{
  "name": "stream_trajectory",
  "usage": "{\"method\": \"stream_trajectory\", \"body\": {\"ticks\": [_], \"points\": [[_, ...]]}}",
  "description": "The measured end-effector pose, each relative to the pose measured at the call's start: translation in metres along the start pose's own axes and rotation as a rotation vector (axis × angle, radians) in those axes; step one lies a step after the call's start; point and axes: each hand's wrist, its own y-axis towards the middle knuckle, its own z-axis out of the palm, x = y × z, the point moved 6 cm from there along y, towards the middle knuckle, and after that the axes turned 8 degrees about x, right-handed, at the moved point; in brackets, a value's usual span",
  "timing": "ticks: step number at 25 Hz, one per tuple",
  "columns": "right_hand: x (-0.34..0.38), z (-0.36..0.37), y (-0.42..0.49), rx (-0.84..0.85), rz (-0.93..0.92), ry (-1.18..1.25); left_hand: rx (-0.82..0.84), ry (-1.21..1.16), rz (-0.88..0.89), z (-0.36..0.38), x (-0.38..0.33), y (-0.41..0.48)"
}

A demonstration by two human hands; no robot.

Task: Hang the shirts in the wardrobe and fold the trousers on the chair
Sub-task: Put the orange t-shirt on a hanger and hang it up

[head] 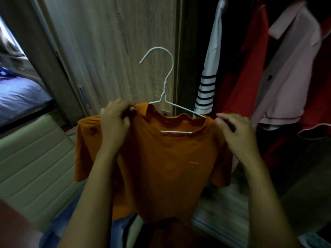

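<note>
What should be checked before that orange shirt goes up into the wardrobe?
1. Hanger inside the orange shirt: ok, its lower bar shows through the neck opening.
2. Both shoulders seated on the wire: not ok, the wire on the right side lies bare above the collar.
3. Left hand grips the shirt's shoulder: ok.
4. Right hand has a hold: cannot tell, its fingers curl at the other shoulder, blurred.
5. Hook free: ok, it stands clear above the collar.
6. Room on the rail: cannot tell, rail out of view; a striped shirt and a pink shirt hang nearby.
</note>
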Motion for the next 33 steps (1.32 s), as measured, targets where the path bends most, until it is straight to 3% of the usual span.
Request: {"method": "stream_trajectory", "body": {"ticks": [2,5,11,14,20,28,33], "points": [[0.0,0.015,-0.002,0.072,-0.033,-0.056,0.003,-0.047,-0.001,0.0,-0.002,0.001],[0.018,0.015,-0.006,-0.087,-0.173,-0.022,0.01,-0.119,-0.031,0.002,-0.004,-0.001],[0.042,0.02,-0.005,-0.166,-0.218,0.012,0.048,-0.233,-0.043,0.018,-0.007,-0.008],[0.043,0.017,-0.009,-0.26,-0.23,0.014,-0.019,-0.303,-0.142,0.013,-0.005,-0.013],[0.033,0.009,-0.015,-0.326,-0.202,0.042,-0.14,-0.09,-0.309,-0.01,0.032,-0.023],[0.025,0.008,-0.016,-0.382,-0.18,0.097,-0.02,-0.264,-0.351,0.002,0.066,-0.048],[0.019,0.002,-0.017,-0.393,-0.164,0.1,-0.121,-0.151,-0.444,-0.008,0.084,-0.053]]}}
